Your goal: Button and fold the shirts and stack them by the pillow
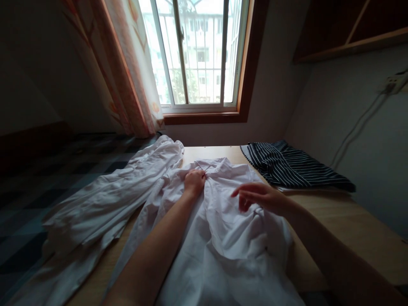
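Note:
A white collared shirt [219, 246] lies spread and wrinkled on a light wooden table [344, 221], its collar toward the window. My left hand [194, 180] is closed on the shirt's cloth just below the collar, near the front edge. Over the shirt's right side hovers my right hand [258, 197], its fingers loosely bent and apart, with nothing visible in them. Beside the shirt on the left, a second white garment [105, 208] is stretched out in folds. Dark cloth with white stripes [287, 163] rests folded at the table's far right.
A bed with a dark checked cover [22, 204] adjoins the table on the left. Beyond the table are a barred window [200, 55] and an orange-patterned curtain [117, 68]. A cable [357, 123] hangs from a socket [394, 83] on the right wall, below a wooden shelf [353, 46].

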### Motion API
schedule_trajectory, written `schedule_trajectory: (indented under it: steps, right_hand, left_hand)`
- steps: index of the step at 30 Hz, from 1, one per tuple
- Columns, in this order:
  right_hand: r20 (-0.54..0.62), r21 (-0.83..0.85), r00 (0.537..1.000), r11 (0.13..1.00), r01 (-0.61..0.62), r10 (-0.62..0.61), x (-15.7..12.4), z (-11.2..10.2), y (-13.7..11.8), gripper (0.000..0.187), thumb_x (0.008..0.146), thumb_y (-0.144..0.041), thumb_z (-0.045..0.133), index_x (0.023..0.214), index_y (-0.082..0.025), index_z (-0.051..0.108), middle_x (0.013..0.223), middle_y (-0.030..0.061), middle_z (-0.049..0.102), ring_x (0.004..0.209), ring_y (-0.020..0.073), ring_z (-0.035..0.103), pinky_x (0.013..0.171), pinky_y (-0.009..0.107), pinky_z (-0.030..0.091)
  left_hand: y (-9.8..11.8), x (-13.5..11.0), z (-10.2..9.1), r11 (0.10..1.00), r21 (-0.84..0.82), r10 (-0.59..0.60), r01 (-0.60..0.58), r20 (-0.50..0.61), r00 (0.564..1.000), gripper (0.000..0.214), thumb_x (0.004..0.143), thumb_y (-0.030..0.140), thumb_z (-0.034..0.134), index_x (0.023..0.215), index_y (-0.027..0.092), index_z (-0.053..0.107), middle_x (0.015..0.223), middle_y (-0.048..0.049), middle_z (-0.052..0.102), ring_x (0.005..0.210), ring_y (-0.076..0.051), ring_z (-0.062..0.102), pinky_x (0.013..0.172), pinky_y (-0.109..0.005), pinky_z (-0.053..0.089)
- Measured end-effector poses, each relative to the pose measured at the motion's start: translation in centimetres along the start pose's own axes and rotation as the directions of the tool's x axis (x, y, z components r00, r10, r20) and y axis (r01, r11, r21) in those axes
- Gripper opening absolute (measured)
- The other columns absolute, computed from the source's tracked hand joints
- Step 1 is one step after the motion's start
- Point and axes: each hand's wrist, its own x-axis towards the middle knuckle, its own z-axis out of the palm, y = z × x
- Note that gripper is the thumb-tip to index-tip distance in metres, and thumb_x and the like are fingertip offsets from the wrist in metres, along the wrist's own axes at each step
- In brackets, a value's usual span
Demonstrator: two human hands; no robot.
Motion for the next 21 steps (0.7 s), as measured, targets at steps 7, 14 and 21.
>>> schedule_trajectory:
  steps: [7,14,21]
  right_hand:
    - [-0.660,-0.684,0.751,0.438,-0.583,-0.032,0.9,-3.2,5.3,0.068,0.086,-0.043,0.064,0.145,-0.013,0.048,0.128,0.0227,0.059,0.115,0.0364,0.057,0.094,0.044,0.045]
    - [-0.622,-0.684,0.781,0.442,-0.580,0.062,0.7,-4.0,5.6,0.067,0.083,-0.011,0.052,0.149,-0.022,0.045,0.118,0.0117,0.068,0.093,0.0225,0.066,0.080,0.029,0.047]
    - [-0.652,-0.652,0.758,0.532,-0.541,-0.028,0.0,-6.4,5.4,0.040,0.086,-0.009,0.045,0.110,-0.018,0.076,0.109,0.0100,0.068,0.092,0.0182,0.064,0.079,0.023,0.046]
  left_hand:
    - [-0.5,0.3,0.4,0.992,-0.123,0.013,-0.016,-0.026,1.000,0.027,0.090,0.023,0.057,0.111,0.018,0.073,0.113,-0.0084,0.073,0.112,-0.024,0.063,0.103,-0.035,0.046]
    - [-0.5,0.0,0.4,0.883,-0.364,0.277,-0.296,-0.106,0.955,0.041,0.092,0.029,0.058,0.132,0.023,0.061,0.134,-0.0064,0.063,0.127,-0.021,0.055,0.112,-0.038,0.041]
    - [0.7,-1.3,1.1,0.866,-0.253,0.471,-0.431,0.125,0.873,0.043,0.094,0.034,0.055,0.136,0.025,0.060,0.145,-0.0061,0.056,0.137,-0.020,0.046,0.118,-0.038,0.031]
